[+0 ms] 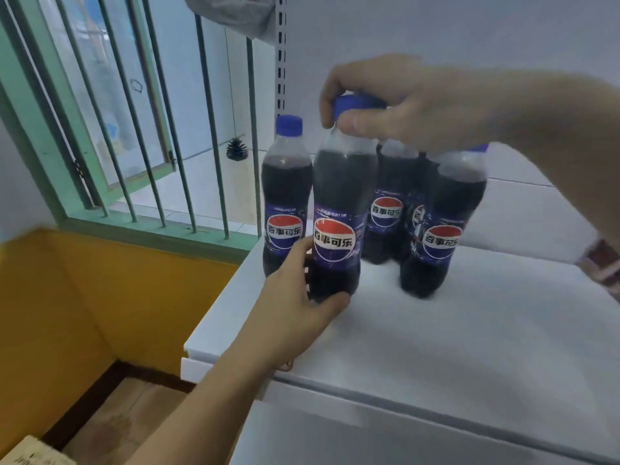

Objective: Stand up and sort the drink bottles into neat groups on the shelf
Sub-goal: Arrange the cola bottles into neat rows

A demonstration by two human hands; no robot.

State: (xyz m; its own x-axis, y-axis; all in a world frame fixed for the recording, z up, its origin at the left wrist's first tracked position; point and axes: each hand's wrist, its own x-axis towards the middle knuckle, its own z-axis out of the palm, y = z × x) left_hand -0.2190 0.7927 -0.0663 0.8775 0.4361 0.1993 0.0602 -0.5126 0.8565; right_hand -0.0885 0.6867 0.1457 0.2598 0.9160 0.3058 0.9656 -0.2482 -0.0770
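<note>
Between our two hands stands the clear plastic cola bottle with the blue cap and red-white-blue label (pixel 339 209), upright near the front left of the white shelf (pixel 436 347). Our right hand (pixel 396 102) comes down from above, fingers and thumb curled round the cap, while our left hand (pixel 302 297) wraps its thumb and fingers about the base of the same bottle.

Just beside it to the left, a second identical cola bottle (pixel 285 196) stands upright at the shelf's edge. To the right we see a third one (pixel 443 223) upright in front, and behind the held bottle two more dark bottles (pixel 389 203), partly hidden, so their spacing is hard to judge.

We judge the work well along: every bottle in view is standing and all are the same drink, gathered in one cluster. What remains, as far as we can tell, is settling the held bottle into line and tidying the rows. Whether other bottles wait out of view, we cannot tell.
</note>
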